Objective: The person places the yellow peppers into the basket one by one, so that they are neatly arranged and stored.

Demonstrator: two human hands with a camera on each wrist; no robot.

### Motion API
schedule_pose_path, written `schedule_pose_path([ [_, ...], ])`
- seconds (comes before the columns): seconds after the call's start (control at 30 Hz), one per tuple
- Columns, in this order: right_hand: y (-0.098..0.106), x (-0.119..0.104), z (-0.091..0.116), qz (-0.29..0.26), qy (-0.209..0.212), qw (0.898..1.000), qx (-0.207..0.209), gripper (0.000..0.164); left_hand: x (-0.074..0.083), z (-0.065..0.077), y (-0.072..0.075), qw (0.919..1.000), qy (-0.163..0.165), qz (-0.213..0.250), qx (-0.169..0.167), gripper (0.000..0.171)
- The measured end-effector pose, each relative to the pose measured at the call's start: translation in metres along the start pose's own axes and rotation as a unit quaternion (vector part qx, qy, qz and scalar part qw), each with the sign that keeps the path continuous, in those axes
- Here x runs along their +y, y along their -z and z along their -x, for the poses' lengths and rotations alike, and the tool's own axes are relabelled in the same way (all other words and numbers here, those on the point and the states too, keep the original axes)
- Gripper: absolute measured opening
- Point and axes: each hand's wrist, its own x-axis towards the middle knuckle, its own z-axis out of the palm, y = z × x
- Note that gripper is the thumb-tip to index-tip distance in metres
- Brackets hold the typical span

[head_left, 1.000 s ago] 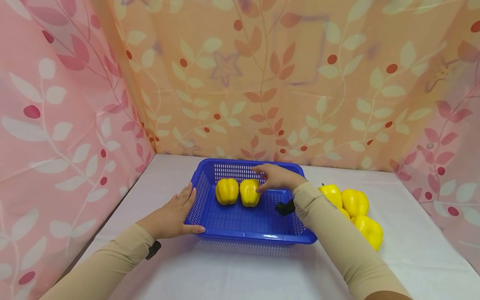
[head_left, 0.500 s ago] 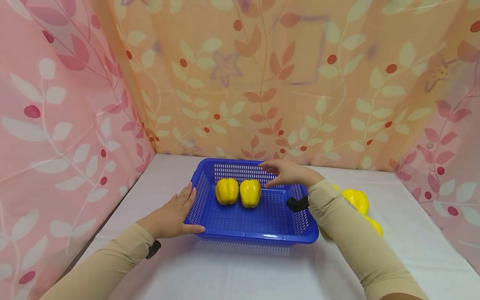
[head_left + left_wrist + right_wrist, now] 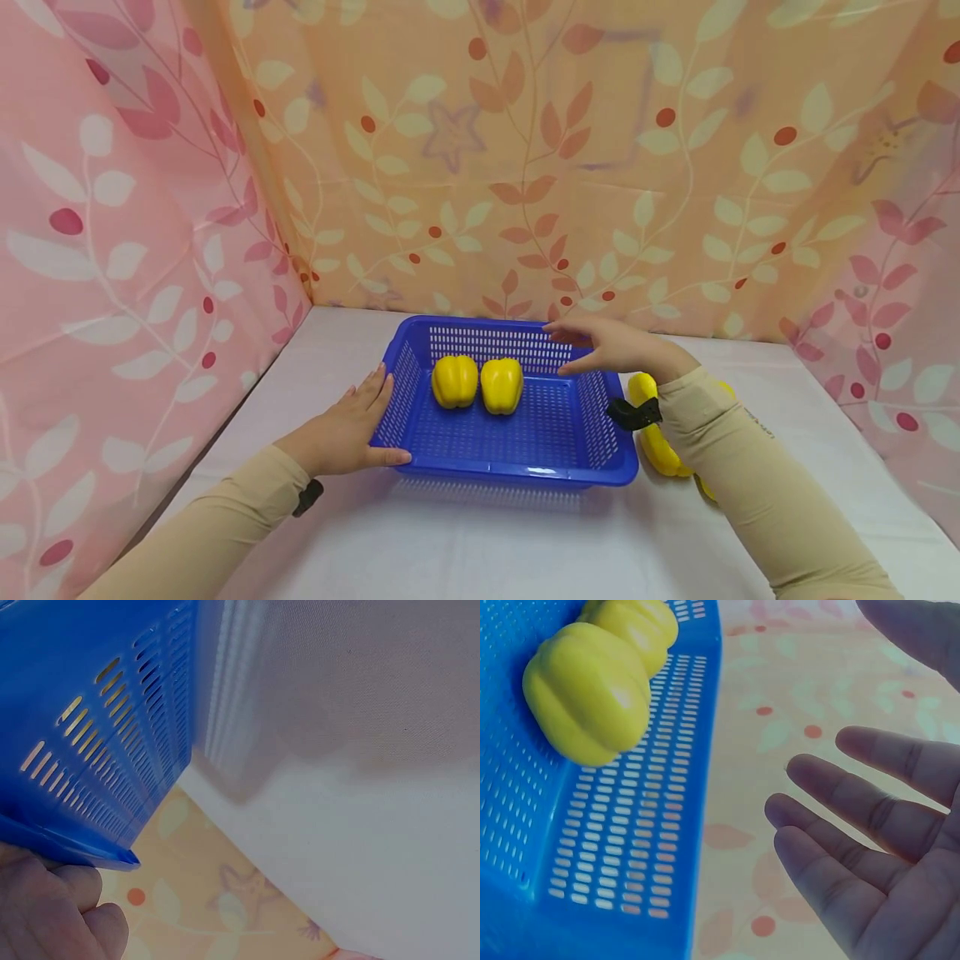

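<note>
I log: basket (image 3: pixel 525 477), two peppers (image 3: pixel 454 382) (image 3: pixel 502 386) inside — left hand (image 3: pixel 345 429) touching it, fingers straight; right hand (image 3: pixel 618 346) near it — fingers spread wide.

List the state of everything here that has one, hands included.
Blue basket: upright, open-topped, partly filled.
Left pepper in the basket: uncut where visible, not held.
Right pepper in the basket: uncut where visible, not held.
Yellow peppers outside: on the table, partly hidden by the right sleeve.
Left grip: fingers straight, resting on the basket's rim.
Right grip: fingers spread, holding nothing.
</note>
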Motion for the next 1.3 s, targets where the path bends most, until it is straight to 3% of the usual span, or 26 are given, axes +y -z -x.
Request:
schedule_pose_path([
  [0.33, 0.014, 0.01, 0.03, 0.029, 0.004, 0.999, 0.032, 0.07, 0.001, 0.001, 0.001, 1.0, -0.004, 0.001, 0.002, 0.117],
  [0.83, 0.027, 0.026, 0.074, 0.072, 0.014, 0.994, 0.079, 0.061, 0.0, 0.001, 0.001, 1.0, 0.004, -0.001, -0.004, 0.117],
  [1.03, 0.031, 0.034, 0.091, 0.074, 0.033, 0.992, 0.093, 0.061, 0.001, 0.002, 0.002, 1.0, 0.003, 0.001, -0.004, 0.117],
  [1.3, 0.029, 0.043, 0.119, 0.078, -0.023, 0.989, 0.122, 0.06, 0.001, 0.001, 0.001, 1.0, 0.0, 0.003, -0.003, 0.116],
])
